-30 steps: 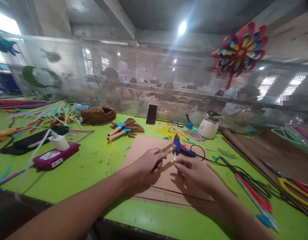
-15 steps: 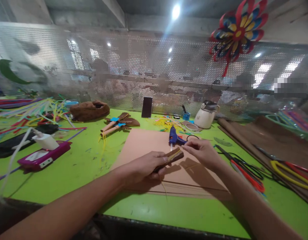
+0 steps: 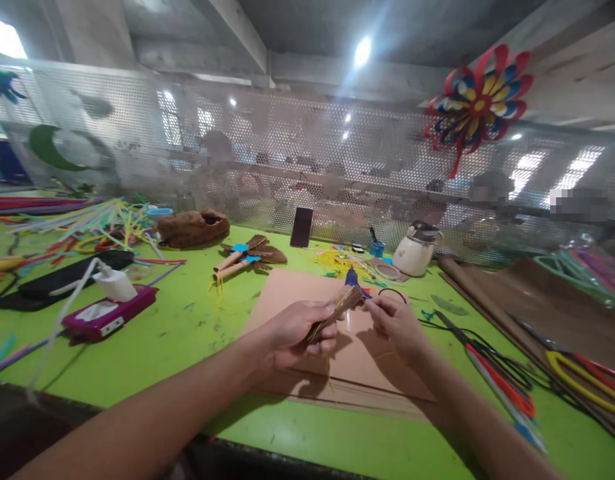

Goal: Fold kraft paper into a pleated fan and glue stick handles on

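Observation:
Above a stack of light-brown sheets [image 3: 277, 290], my left hand [image 3: 292, 330] is closed round a dark brown, narrow folded piece [image 3: 341, 310] with thin yellow strands along it. One yellow strand dangles below that hand. At the piece's far right end, the fingertips of my right hand [image 3: 397, 327] are pinched together; what lies between them is too small to make out. Just behind the brown piece, a blue glue gun [image 3: 351, 275] rests on the sheets, partly hidden by it.
Scissors with red handles [image 3: 517, 390] and black cable lie at right, near yellow-handled scissors [image 3: 577, 380] on brown material [image 3: 512, 280]. A white jug [image 3: 412, 253], phone [image 3: 302, 228] and yellow scraps [image 3: 337, 263] stand behind. Left are a purple power strip [image 3: 137, 307] and brown winged figures [image 3: 247, 257].
The view has tilted up and turned slightly left. The brown piece has turned more upright in my left hand, and my right fingertips have come closer to its end.

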{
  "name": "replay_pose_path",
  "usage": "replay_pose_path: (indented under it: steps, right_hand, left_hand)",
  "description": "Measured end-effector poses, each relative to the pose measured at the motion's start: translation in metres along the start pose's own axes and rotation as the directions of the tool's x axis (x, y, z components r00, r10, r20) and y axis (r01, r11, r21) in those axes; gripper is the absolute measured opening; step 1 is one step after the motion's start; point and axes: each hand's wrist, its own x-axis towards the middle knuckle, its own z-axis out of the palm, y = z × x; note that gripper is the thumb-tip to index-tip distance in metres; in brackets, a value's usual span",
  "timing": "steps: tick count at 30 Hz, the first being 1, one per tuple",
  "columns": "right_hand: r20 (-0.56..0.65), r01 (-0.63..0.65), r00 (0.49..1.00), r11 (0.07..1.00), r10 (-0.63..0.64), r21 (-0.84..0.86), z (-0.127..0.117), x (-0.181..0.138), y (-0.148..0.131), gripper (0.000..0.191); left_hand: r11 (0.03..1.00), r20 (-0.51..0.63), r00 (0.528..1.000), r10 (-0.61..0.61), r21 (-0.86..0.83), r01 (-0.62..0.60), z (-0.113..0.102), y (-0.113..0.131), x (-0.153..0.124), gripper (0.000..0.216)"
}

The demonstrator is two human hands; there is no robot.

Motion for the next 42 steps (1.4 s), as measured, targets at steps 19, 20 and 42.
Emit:
replay_pose_path:
  steps: [19,20,42]
  right_hand:
    - [-0.027,0.113,0.993,0.983,-0.118,-0.145,0.021,-0.009,-0.003,0.028]
    - [-0.018,0.147,0.988,0.971,-0.153,-0.188,0.027,-0.014,-0.006,0.026]
    - [0.023,0.439,0.792,0.543,-0.610,-0.716,0.010,-0.045,-0.093,0.028]
  left_hand:
    - [0.943,-0.350,0.894,0.280,-0.075,-0.325,0.003,0.009,-0.002,0.014]
    - [0.940,-0.373,0.883,0.283,-0.077,-0.334,0.002,0.009,-0.002,0.016]
    - [0.813,-0.566,0.720,0.402,-0.142,-0.565,-0.010,0.018,0.009,0.020]
